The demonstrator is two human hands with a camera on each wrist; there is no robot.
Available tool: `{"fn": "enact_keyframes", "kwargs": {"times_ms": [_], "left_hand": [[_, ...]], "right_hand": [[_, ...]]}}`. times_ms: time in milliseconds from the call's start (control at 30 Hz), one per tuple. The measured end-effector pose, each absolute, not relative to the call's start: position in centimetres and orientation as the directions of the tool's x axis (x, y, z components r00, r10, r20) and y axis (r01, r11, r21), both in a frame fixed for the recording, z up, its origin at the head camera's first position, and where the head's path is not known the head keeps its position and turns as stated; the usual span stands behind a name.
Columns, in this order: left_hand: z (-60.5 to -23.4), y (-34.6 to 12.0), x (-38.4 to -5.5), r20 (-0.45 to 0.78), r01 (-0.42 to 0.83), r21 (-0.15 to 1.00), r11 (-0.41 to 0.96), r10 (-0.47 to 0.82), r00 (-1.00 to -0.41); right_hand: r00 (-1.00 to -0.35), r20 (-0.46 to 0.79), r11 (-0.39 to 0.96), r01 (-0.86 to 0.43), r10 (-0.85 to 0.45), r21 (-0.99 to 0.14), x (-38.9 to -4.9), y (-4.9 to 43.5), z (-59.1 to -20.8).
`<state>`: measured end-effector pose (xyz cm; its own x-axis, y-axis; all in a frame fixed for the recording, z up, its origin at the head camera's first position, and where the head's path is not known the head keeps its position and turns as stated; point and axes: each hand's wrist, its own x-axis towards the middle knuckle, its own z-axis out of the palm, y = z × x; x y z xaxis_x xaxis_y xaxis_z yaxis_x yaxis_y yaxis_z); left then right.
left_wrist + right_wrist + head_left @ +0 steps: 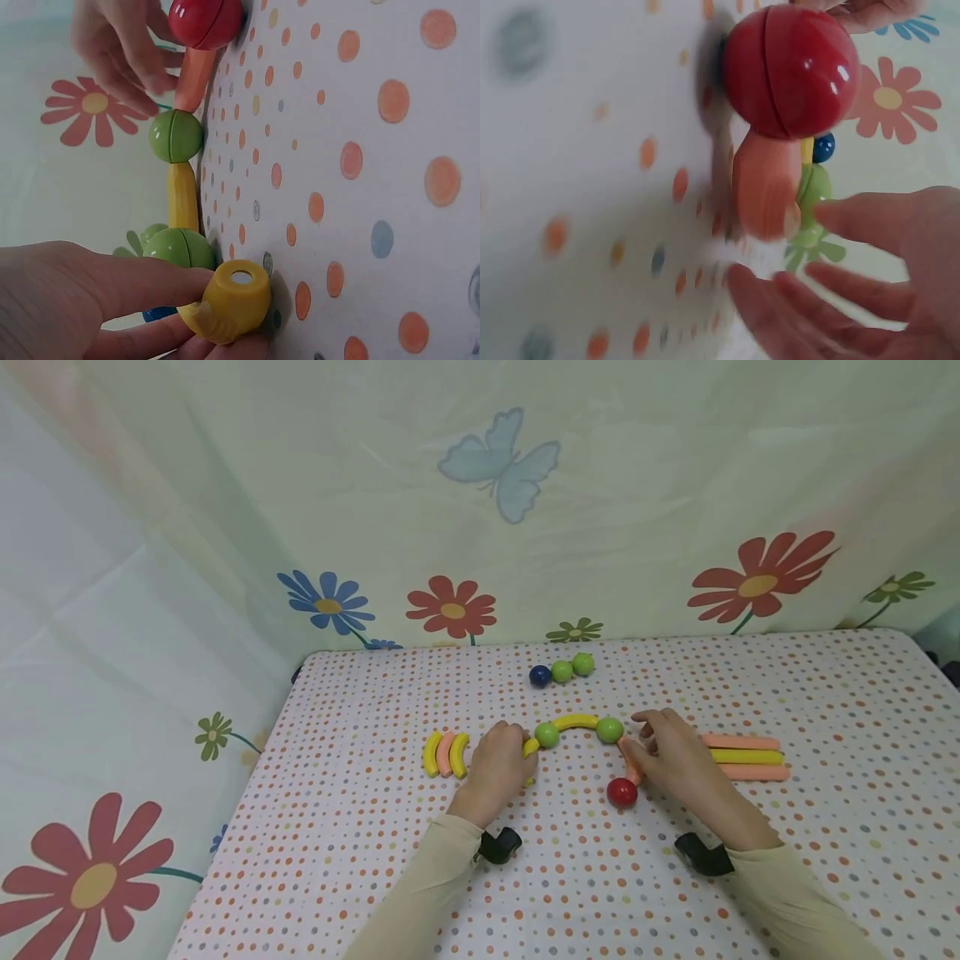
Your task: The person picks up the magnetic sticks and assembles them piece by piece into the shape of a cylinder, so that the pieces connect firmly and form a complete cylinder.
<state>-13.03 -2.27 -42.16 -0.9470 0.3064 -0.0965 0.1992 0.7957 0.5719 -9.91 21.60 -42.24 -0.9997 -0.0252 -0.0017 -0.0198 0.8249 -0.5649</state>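
A chain of toy pieces lies on the table: a yellow curved stick at its left end, a green ball, another yellow curved stick, a second green ball, a salmon curved stick and a red ball. The left-end stick, with a silvery disc in its end, is pinched between my left hand's thumb and fingers. My right hand is beside the salmon stick, fingers spread and relaxed; its thumb is at the stick, and whether it touches cannot be told.
Two yellow short curved sticks flank a salmon one left of my left hand. Long straight sticks lie beyond my right hand. Farther back, a dark blue ball and two green balls sit in a row before the flowered curtain.
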Motion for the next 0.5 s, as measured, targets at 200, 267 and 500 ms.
{"fn": "enact_keyframes", "kwargs": {"times_ms": [200, 267, 500], "left_hand": [[-41.8, -2.4, -13.2, -0.146, 0.162, 0.589, 0.791, 0.302, -0.942], [-41.8, -2.4, -13.3, -0.148, 0.156, 0.595, 0.789, 0.298, -0.943], [-42.0, -2.4, -13.7, -0.148, 0.142, 0.646, 0.750, 0.306, -0.941]], "right_hand": [[-0.898, 0.224, 0.778, -0.441, -0.379, -0.447, -7.8, 23.3, -41.8], [-0.836, 0.232, 0.733, -0.549, -0.498, -0.403, -7.4, 23.7, -42.0], [-0.788, 0.193, 0.715, -0.613, -0.585, -0.338, -7.3, 22.8, -42.5]]}}
